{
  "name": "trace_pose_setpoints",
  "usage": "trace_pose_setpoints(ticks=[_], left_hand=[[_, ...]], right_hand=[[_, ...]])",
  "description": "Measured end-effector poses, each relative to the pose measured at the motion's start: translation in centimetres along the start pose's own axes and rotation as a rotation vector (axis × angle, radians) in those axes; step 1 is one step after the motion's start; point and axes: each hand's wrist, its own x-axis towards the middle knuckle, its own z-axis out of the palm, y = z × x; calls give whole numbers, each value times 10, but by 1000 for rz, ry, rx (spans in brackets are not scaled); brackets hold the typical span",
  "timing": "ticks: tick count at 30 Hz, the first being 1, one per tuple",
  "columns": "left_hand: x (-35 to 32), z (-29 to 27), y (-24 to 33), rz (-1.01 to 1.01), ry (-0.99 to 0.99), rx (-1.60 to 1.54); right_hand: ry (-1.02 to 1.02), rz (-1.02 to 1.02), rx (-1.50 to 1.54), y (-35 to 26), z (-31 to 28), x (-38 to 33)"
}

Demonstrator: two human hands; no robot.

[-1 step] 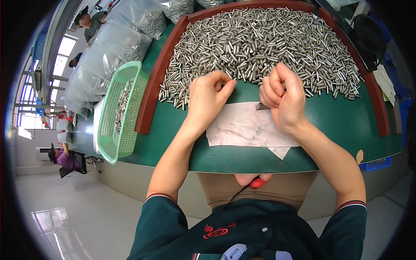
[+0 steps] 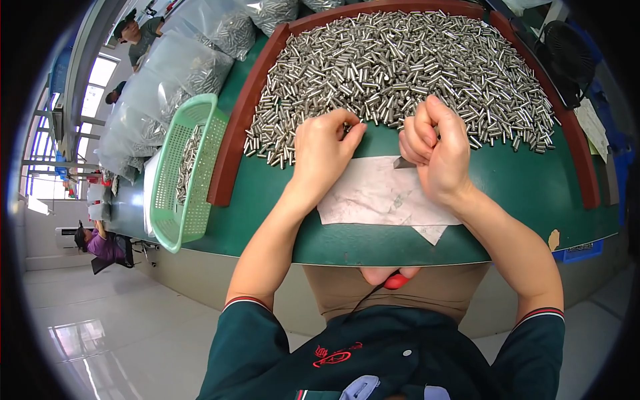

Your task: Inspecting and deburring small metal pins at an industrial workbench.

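Note:
A broad heap of short shiny metal pins [image 2: 400, 60] covers the far part of the green table [image 2: 267, 200]. My left hand [image 2: 323, 150] is at the heap's near edge, with thumb and forefinger curled together; something small and dark shows between them, too hidden to name. My right hand [image 2: 437, 150] is closed, palm side turned up, just right of the middle. From its lower fingers juts a flat grey metal piece [image 2: 402, 163], its other end hidden in the hand. Beneath and between both hands lies a stained whitish cloth [image 2: 373, 200].
A reddish-brown raised border [image 2: 241, 133] frames the heap. Left of it stands a green perforated basket [image 2: 177, 227] holding more pins. Clear plastic bags [image 2: 150, 83] of pins line the far left. A black fan [image 2: 567, 53] is at the far right. Other people sit at left.
My left hand has shifted very slightly to the right. My right hand and the flat metal piece look unmoved.

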Motion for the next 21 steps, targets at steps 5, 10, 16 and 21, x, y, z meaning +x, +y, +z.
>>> trace_pose_setpoints(ticks=[5, 10, 16, 21], left_hand=[[2, 18, -3, 137, 65, 127], [4, 10, 1, 7, -48, -188], [1, -10, -8, -654, -370, -1571], [1, -6, -10, -521, -491, -1431]], right_hand=[[8, 0, -10, -2, 1, -1], [3, -7, -14, -2, 2, -1], [12, 3, -7, -3, 2, -1], [9, -2, -16, -3, 2, -1]])
